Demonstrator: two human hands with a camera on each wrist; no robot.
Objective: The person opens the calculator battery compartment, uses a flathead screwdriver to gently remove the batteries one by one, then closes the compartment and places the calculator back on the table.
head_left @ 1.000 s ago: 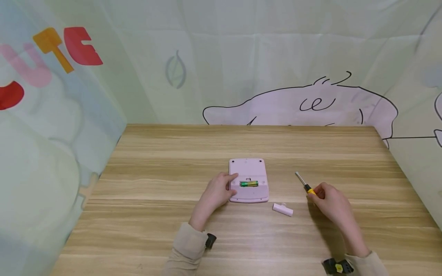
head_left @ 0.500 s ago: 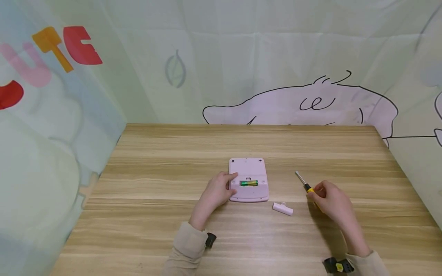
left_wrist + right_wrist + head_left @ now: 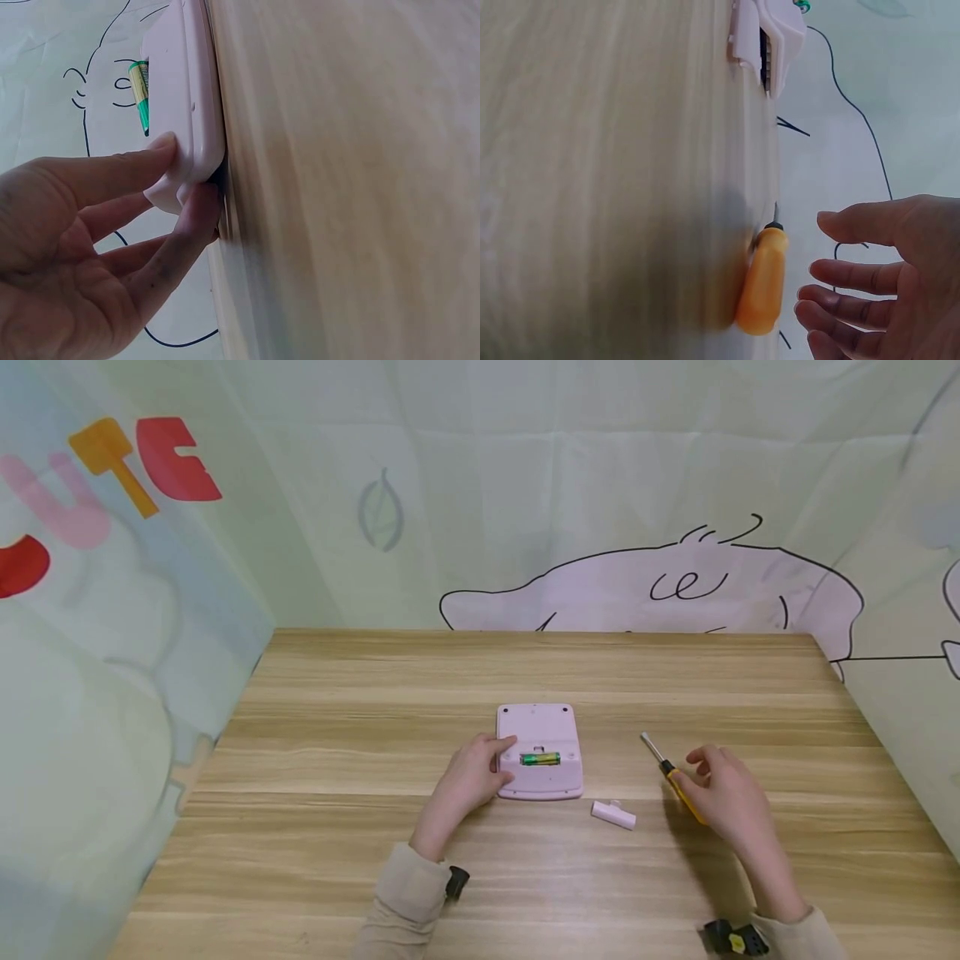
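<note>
A pink calculator [image 3: 536,722] lies face down on the wooden table, its battery slot uncovered. Inside the slot sits a green and gold battery [image 3: 541,759]. My left hand [image 3: 471,777] grips the calculator's left side, thumb on the upturned back and fingers at the lower edge in the left wrist view. A screwdriver with a yellow-orange handle [image 3: 763,285] rests on the table at the right, its metal tip pointing away and to the left. Just above and beside that handle hovers my right hand [image 3: 729,793], fingers spread and apart from it in the right wrist view.
The small pink battery cover [image 3: 613,815] lies between the calculator and the screwdriver, nearer the person. Behind the wooden table [image 3: 375,693] hangs a printed cloth backdrop [image 3: 525,485], with another stretch of cloth on the left.
My right hand has let go of the screwdriver and lifted slightly, its fingers opening and more of the handle showing. The left hand and calculator stay put.
</note>
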